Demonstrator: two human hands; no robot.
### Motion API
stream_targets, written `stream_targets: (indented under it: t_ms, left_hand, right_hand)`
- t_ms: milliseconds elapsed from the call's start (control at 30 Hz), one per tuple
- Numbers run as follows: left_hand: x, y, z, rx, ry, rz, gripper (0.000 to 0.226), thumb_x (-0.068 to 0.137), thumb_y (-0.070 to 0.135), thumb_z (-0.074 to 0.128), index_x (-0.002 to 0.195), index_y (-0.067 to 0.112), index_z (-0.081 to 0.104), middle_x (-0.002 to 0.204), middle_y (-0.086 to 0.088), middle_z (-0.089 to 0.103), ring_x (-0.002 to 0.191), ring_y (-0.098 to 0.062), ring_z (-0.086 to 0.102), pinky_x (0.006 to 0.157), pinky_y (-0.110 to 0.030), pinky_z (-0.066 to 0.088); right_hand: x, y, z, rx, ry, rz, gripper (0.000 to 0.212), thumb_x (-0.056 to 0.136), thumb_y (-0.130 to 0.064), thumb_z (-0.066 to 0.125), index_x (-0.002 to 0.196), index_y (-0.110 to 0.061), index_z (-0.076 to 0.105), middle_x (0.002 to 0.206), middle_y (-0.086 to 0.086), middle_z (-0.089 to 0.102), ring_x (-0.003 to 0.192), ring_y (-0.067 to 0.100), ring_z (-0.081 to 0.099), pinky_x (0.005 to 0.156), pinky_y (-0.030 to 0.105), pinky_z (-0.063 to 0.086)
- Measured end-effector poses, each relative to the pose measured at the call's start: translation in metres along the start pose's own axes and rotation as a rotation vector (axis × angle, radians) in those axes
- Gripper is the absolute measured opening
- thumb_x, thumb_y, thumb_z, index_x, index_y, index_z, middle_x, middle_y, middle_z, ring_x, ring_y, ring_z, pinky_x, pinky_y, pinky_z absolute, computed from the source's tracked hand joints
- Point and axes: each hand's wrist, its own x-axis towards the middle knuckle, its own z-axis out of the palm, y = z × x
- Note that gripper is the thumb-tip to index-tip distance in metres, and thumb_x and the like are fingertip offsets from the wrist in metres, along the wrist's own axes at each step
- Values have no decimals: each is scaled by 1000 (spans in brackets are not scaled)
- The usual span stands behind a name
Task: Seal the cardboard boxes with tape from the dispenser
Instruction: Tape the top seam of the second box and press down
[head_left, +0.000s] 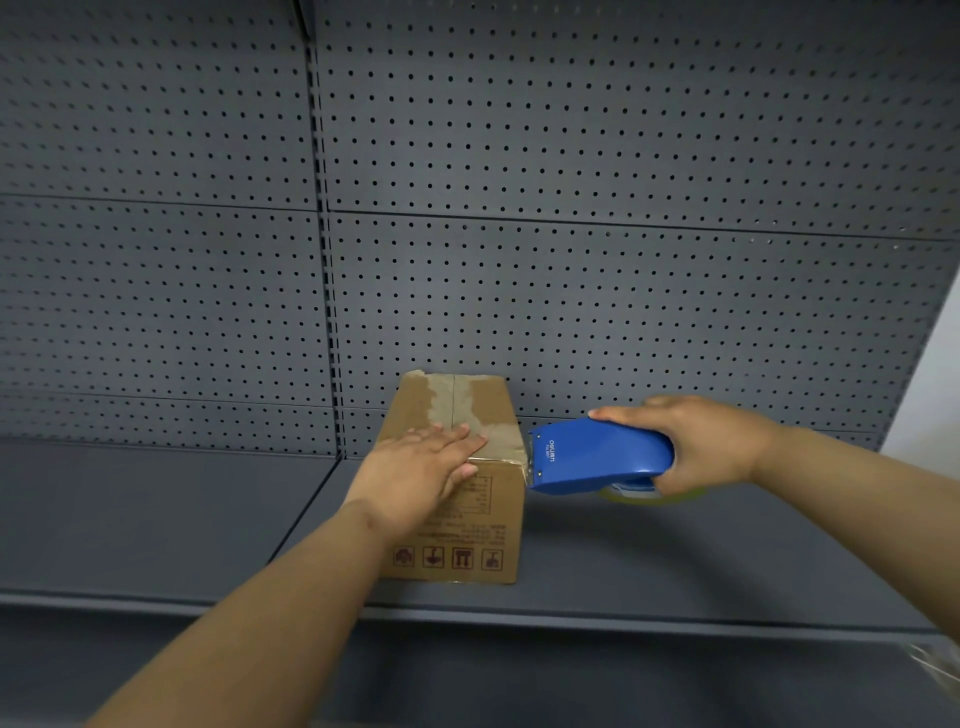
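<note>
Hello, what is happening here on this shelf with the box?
A person is taping a cardboard box shut on a grey metal shelf. The left hand lies flat on the box top and holds it down. The right hand grips a blue tape dispenser, its front end at the box's upper right edge. Tape already runs along the top seam.

Dark grey metal shelf, grey perforated back panel behind it, slotted upright between panel sections
</note>
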Motion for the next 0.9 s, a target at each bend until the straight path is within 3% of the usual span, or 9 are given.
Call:
stream_targets:
  t_ms: [167,233,367,433,533,633,700,800,900]
  left_hand:
    - [-1,-1,0,-11,-17,-20,49,98,45,18,146,39,18,156,11,22,143,-14,22,117,-35,20]
    - [-2,1,-3,-17,-6,-28,49,98,46,16,146,39,18,156,10,23,143,-14,21,117,-36,17]
    - [-6,15,-16,36,18,-31,68,86,53,-7,145,35,24,155,8,25,146,-14,12,116,-38,-5]
    - [-4,26,-24,45,24,-77,64,92,52,0,141,31,35,155,5,26,147,-16,5,115,-40,-10]
    - [9,51,-33,16,14,-199,70,94,54,6,133,16,50,155,-4,27,147,-21,6,116,-42,-4]
    - [26,74,-32,-101,-45,-412,75,93,57,10,137,5,40,147,-16,38,144,-31,18,116,-48,6]
    - [31,84,-28,-124,-68,-497,76,90,63,12,137,7,36,144,-19,39,140,-37,23,113,-57,9]
    - [33,91,-22,-64,-97,-505,76,85,71,13,142,25,32,150,-18,30,141,-42,15,106,-68,0]
    - [35,90,-19,-59,-122,-473,62,89,65,18,142,35,32,157,-12,19,143,-42,7,105,-69,-4]
  right_hand:
    - [-9,-11,15,-472,-211,-15,73,74,-29,55,139,-46,25,110,0,51,101,22,54,69,28,40]
    - [-17,-9,27,-349,-162,142,75,72,-33,53,139,-49,22,107,-1,51,101,22,55,71,29,43]
    - [-11,-16,27,-213,1,203,75,73,-36,54,139,-50,20,93,-2,41,97,22,56,71,28,43]
    - [-6,-21,21,-146,89,238,74,74,-37,53,139,-49,20,90,-2,37,96,23,56,73,30,44]
    - [0,-27,13,-92,202,302,73,74,-35,54,139,-48,22,89,-2,39,91,23,54,72,31,46]
    - [7,-35,10,-106,251,297,72,75,-37,55,139,-46,24,88,-1,39,89,23,53,68,29,42]
    - [9,-38,7,-111,258,300,73,75,-36,56,140,-45,24,88,-1,38,89,22,52,67,28,41]
    - [10,-41,5,-113,272,322,74,75,-35,57,140,-44,23,88,-1,38,86,21,50,66,28,40]
    - [8,-40,7,-73,285,352,75,73,-34,57,140,-44,24,87,-1,39,82,20,47,63,27,39]
